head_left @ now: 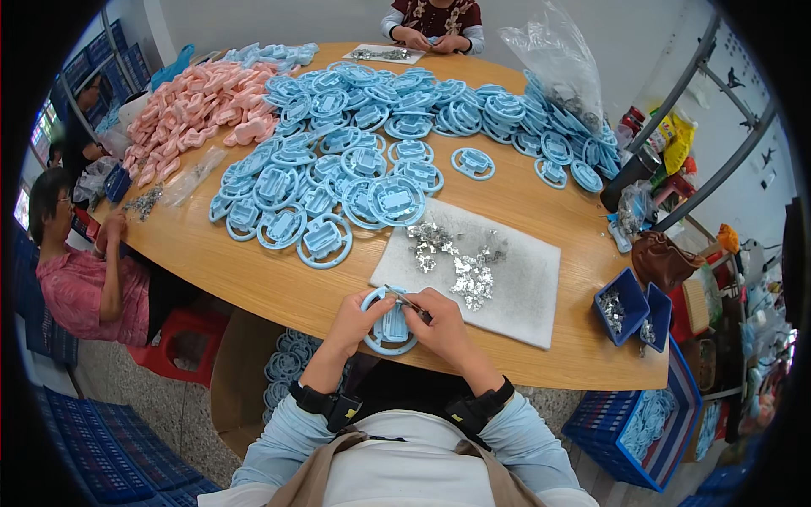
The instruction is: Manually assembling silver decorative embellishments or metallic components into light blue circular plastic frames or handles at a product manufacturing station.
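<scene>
Near the table's front edge, my left hand (348,324) grips the rim of a light blue round plastic part (389,329), a ring with a moulded centre. My right hand (444,324) is closed around a slim dark metal tool (416,309), perhaps tweezers. Its tip lies over the upper part of the ring, close to my left thumb; anything under the tip is too small to make out. Just beyond my hands, small shiny metal pieces (471,279) lie in loose heaps on a whitish foam pad (528,291).
Piles of blue parts (372,182) and pink parts (203,101) cover the table's far side. Blue bins (621,306) of metal pieces stand at the right edge, above a blue crate (650,427). Two people (84,270) (433,25) sit around the table.
</scene>
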{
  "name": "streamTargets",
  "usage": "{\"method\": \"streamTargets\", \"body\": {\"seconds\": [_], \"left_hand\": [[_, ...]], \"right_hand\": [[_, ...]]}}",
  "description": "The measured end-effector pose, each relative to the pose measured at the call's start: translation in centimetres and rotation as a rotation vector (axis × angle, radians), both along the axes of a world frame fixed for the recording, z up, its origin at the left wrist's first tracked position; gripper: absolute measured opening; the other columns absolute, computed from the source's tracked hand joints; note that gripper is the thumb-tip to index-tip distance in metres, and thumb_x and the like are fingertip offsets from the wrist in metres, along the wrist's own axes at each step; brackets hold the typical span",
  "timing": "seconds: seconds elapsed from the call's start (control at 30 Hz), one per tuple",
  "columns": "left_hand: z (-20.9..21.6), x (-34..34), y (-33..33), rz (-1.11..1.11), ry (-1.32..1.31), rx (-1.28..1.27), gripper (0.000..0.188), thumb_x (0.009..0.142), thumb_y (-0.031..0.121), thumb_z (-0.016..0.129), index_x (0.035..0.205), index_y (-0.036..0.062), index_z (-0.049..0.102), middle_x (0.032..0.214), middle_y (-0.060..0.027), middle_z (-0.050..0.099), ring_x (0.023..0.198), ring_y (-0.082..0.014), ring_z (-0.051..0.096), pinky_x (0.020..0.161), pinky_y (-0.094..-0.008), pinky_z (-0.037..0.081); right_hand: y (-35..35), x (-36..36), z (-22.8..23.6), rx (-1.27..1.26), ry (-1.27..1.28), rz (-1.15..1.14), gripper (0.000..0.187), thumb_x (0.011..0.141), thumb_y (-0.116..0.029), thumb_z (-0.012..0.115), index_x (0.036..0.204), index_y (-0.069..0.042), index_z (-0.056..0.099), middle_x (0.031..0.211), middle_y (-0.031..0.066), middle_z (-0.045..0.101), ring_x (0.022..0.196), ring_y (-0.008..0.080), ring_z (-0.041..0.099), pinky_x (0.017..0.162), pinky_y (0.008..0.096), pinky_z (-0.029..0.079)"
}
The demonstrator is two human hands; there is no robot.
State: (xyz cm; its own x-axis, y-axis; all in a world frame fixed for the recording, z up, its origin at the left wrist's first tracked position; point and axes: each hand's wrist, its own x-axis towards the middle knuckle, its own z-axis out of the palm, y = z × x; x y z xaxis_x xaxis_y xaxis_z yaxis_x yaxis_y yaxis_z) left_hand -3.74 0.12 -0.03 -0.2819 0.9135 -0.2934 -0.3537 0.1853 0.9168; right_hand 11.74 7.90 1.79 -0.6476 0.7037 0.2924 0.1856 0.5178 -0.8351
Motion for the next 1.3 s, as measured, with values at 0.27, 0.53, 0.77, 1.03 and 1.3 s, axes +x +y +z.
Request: {"method": "streamTargets", "body": {"seconds": [0.27,0.53,0.77,1.03,1.3], "left_hand": [[0.0,0.0,0.0,-0.006,-0.014,0.023,0.021,0.084,0.017,0.063,0.096,-0.0004,0.063,0.079,-0.0017,0.063,0.066,-0.0055,0.057,0.057,-0.0196,0.046],[0.0,0.1,0.0,-0.001,-0.014,0.026,0.023,0.087,0.02,0.06,0.098,0.0001,0.063,0.079,-0.0008,0.062,0.066,-0.0047,0.057,0.057,-0.0192,0.046],[-0.4,-0.6,-0.2,-0.02,-0.077,-0.003,0.031,0.093,0.032,0.049,0.096,0.0035,0.062,0.074,0.003,0.059,0.061,-0.002,0.052,0.054,-0.0173,0.041],[-0.6,-0.4,-0.4,0.016,-0.111,0.065,0.03,0.092,0.031,0.051,0.097,0.0033,0.062,0.076,0.0026,0.06,0.064,-0.0024,0.053,0.055,-0.018,0.042],[-0.2,0.5,-0.5,0.043,-0.068,0.107,0.025,0.09,0.022,0.056,0.101,0.0005,0.062,0.083,-0.0005,0.063,0.071,-0.0042,0.057,0.062,-0.0189,0.046]], "right_hand": [[0.0,0.0,0.1,-0.001,0.012,0.002,0.015,0.077,-0.009,0.062,0.091,-0.003,0.065,0.072,0.0107,0.057,0.056,0.0228,0.055,0.052,0.0313,0.044],[0.0,0.0,-0.1,0.001,0.019,0.003,0.016,0.077,-0.009,0.062,0.091,-0.002,0.065,0.071,0.0108,0.056,0.056,0.0229,0.055,0.052,0.0313,0.043],[0.2,0.1,0.0,-0.221,0.122,0.014,0.018,0.075,-0.009,0.062,0.091,-0.001,0.067,0.073,0.0078,0.059,0.057,0.013,0.052,0.051,0.0251,0.04],[-0.1,-0.6,0.7,-0.191,0.084,-0.02,0.016,0.074,-0.009,0.062,0.087,0.0,0.066,0.071,0.0078,0.058,0.057,0.0132,0.052,0.052,0.0256,0.04],[-0.5,-0.8,1.1,-0.027,0.049,-0.05,0.016,0.073,-0.007,0.062,0.087,-0.001,0.065,0.07,0.0108,0.056,0.057,0.021,0.055,0.053,0.0288,0.043]]}}
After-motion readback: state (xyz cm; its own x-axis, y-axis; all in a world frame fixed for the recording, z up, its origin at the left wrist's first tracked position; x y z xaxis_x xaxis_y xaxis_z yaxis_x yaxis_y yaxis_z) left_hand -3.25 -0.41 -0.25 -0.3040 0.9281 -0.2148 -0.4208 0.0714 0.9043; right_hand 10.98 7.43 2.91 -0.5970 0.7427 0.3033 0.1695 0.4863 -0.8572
